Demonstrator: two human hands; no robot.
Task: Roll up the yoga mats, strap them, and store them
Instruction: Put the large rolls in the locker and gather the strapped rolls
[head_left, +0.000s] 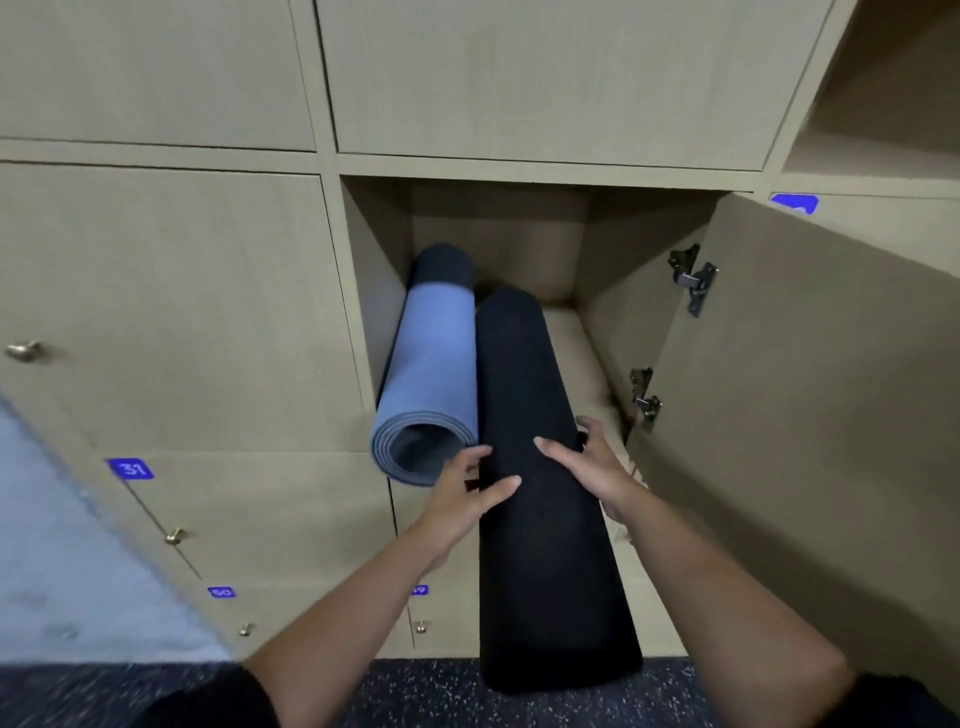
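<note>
A black mat (530, 374), rolled, is gripped at about its middle by both hands. The left hand (462, 501) is curled round the roll's left side, its thumb laid across the top and its fingers (475, 460) tucked down between the two mats. The right hand (592, 467) is curled round the right side, thumb stretched over the top and fingers (589, 428) wrapped past the roll's edge. Neither hand is spread flat; both are closed on the roll.

Beyond the fingers, the far half of the black mat is seen inside an open cubby (623, 291), resting on its floor. The near half sticks out behind the hands, over a dark speckled floor (415, 691).

Just left of the left fingers, a blue mat (431, 364) is lodged in the same cubby, against its left wall and touching the black mat along its length. Its coiled near end is level with the left fingertips and juts slightly past the cubby's front edge. Its far end looks dark; whether that is shadow or a band cannot be told.

Right of the right fingers, the cubby's door (805, 389) is swung open, hung on two metal hinges (693, 278). Left of the left hand, closed lockers are fitted with brass knobs (23, 351) and blue number labels, one reading 31 (130, 468).
</note>
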